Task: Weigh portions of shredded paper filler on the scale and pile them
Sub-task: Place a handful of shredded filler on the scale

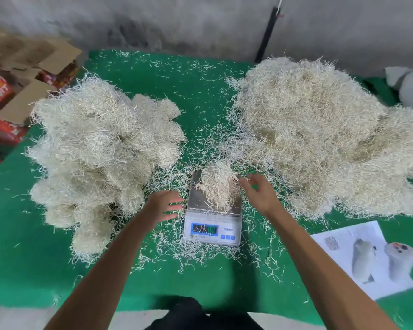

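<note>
1. While a portion of shredded paper filler [217, 186] sits on the steel pan of the scale [212, 217], the step in hand appears to be the weighing itself: the load is down and a reading is due.
2. Left hand [163, 206] hovers just left of the scale, fingers spread and relaxed, gripping nothing.
3. Right hand [258, 190] is at the portion's right edge, fingers loosely curved; whether the fingertips pinch a few strands or only touch them cannot be told.
4. Display [205, 229] is lit blue, but its digits are too blurred to read.
5. Judgement on next move: read the figure, add or pluck strands to correct it, then lift the tuft whole with both hands toward the rounded clumps of the left pile [98, 148].
6. Materials: filler is pale cream, thin, crinkled, light and springy; it will shed readily. Loose strands litter the green table cover [153, 75] around the scale.
7. Bulk heap [320, 136] on the right is broad and shapeless, evidently the unweighed stock; the left pile shows distinct bundled lumps.
8. Printed sheet [365, 258] lies near right.
</note>
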Motion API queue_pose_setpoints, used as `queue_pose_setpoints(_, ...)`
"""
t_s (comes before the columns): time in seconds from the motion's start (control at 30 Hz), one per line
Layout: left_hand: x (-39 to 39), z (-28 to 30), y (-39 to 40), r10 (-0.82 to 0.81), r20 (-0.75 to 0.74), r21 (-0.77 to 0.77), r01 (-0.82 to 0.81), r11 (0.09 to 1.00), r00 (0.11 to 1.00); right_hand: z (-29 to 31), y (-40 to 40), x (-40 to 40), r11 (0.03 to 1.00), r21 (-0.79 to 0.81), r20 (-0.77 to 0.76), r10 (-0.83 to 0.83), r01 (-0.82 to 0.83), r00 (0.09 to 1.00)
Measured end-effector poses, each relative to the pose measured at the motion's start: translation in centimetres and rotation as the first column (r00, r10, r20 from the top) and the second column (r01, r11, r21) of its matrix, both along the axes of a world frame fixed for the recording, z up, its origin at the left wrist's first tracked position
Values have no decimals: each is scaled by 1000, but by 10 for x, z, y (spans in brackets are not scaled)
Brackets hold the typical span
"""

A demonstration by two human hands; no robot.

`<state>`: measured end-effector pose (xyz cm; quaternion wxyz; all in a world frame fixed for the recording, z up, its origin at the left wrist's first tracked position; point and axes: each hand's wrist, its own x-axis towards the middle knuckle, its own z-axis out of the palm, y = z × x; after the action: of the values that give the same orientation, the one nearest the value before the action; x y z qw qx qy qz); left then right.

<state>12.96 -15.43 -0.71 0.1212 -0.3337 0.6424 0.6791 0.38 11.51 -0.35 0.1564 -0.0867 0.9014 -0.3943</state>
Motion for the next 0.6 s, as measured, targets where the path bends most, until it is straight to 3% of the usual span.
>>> queue_pose_setpoints(0.07,-2,6,-5,86,-1,39,-86,996,996,2,7,6,1000,-17,38,-4,4,999)
queue_pose_setpoints(0.3,11,13,-17,-4,-75,-59,0,998,997,-5,30,33,981,-159,184,-79,109,980)
queue_pose_setpoints(0.43,11,15,-17,139,-98,51,-135,990,985,-6,35,40,967,-214,215,-90,137,973)
queue_pose_setpoints(0.6,20,12,-14,183,-229,117,-159,980,956,-8,35,43,949,-263,208,-122,176,971)
